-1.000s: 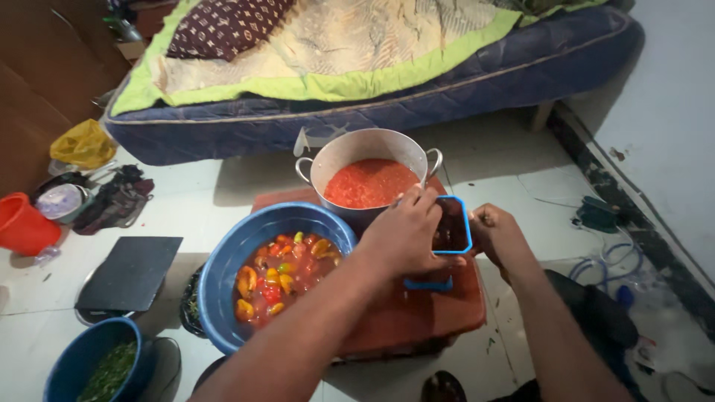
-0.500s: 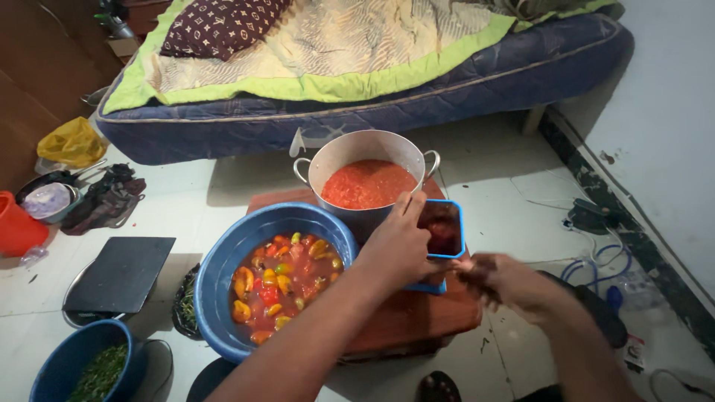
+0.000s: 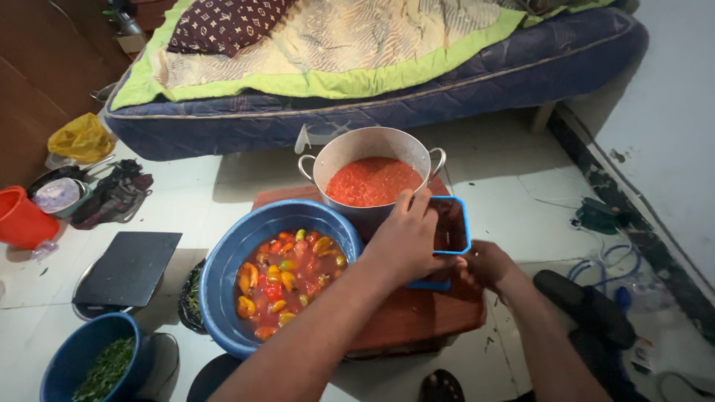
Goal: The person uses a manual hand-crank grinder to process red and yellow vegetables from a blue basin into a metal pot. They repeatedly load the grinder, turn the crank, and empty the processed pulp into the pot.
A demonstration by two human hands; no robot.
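My left hand grips a blue square container with dark red contents, holding it over a reddish wooden board. My right hand sits just below and right of the container, fingers curled at its lower edge. Behind them stands a metal pot of red blended sauce. Left of my hands is a blue basin with red, yellow and green peppers in reddish liquid.
A blue mattress with green-edged bedding lies behind. On the floor at left are a black slab, a blue bowl of greens, a red bucket and a yellow bag. Cables lie by the right wall.
My right hand swung away from the container to the right, blurred, then came back under its lower edge. My left hand kept hold of the container.
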